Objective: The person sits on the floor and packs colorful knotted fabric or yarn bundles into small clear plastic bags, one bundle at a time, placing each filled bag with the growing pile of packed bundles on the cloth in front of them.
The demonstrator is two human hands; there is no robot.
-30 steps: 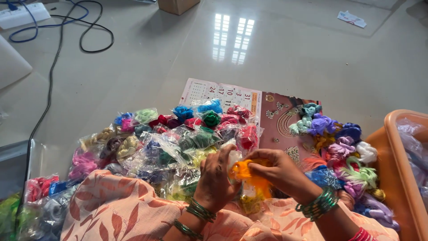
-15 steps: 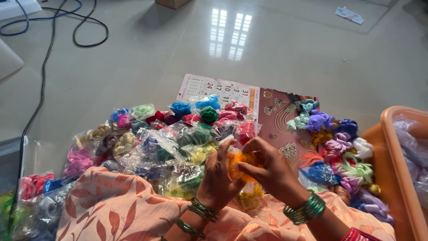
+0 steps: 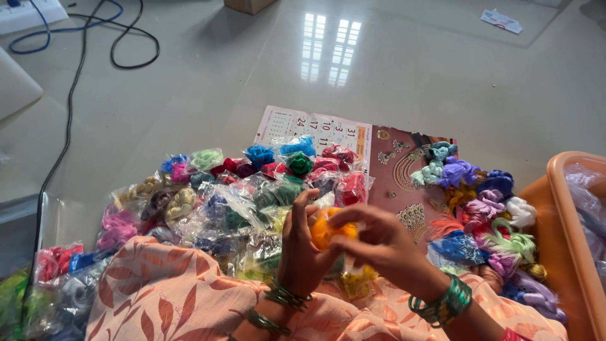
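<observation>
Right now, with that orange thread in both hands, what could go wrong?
The orange thread is pinched only at the fingertips of the left hand and right hand, so it might slip into the bagged bundles below. The loose skeins lie close beside the right hand and could snag or tangle with it.

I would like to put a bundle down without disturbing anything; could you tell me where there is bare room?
The glossy floor beyond the calendar sheet lies bare, up to the cables at far left. It is crowded nearer: bagged threads left, loose skeins right by the orange tub, and both hands, left hand and right hand, around an orange skein.
</observation>
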